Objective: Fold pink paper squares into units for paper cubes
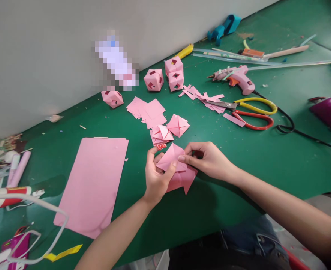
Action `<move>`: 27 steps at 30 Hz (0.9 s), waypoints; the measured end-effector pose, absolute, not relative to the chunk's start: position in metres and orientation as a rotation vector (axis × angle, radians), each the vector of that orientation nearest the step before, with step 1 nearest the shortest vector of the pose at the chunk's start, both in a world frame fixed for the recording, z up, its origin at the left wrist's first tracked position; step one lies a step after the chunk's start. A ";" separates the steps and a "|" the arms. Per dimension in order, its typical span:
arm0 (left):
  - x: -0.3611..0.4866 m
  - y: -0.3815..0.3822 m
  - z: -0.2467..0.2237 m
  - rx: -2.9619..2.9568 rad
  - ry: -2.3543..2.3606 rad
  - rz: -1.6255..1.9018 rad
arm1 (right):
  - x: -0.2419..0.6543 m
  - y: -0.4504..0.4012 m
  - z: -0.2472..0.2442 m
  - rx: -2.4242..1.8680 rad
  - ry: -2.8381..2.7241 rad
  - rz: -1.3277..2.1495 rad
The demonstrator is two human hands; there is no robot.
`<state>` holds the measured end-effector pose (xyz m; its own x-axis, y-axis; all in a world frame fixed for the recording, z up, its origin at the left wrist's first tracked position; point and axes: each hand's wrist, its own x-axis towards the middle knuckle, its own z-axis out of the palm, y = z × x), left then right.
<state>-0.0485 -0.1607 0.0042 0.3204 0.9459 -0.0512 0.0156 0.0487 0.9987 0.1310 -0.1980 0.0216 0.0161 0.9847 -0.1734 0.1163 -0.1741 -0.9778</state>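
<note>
Between both hands is a folded pink paper piece (172, 155) with a pointed top. My left hand (157, 176) grips its left side, thumb across the front. My right hand (207, 159) pinches its right edge between thumb and fingers. Just beneath, another pink folded paper (186, 179) with pointed corners shows; whether it is joined to the held piece I cannot tell. Beyond my left hand lie a stack of folded pink units (161, 133) and another folded unit (178, 125). Loose pink paper squares (154, 111) lie farther back.
Pink paper sheets (98, 176) lie at left. Several pink paper cubes (154, 80) stand near the wall. Scissors (255, 114) rest on paper strips at right, below a glue gun (237, 78) with a black cord. A white cable (55, 208) arches at lower left.
</note>
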 end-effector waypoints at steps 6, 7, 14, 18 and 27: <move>-0.049 -0.162 0.003 1.309 1.058 0.881 | 0.129 -0.199 0.018 -1.482 -1.231 1.217; -0.049 -0.162 0.003 1.307 1.055 0.879 | 0.130 -0.199 0.019 -1.485 -1.230 1.223; -0.048 -0.161 0.007 1.319 1.024 0.902 | 0.135 -0.196 0.022 -1.392 -1.154 1.299; -0.048 -0.161 0.008 1.321 1.021 0.883 | 0.134 -0.196 0.023 -1.394 -1.128 1.292; -0.046 -0.159 0.007 1.289 1.021 0.959 | 0.135 -0.196 0.022 -1.378 -1.118 1.296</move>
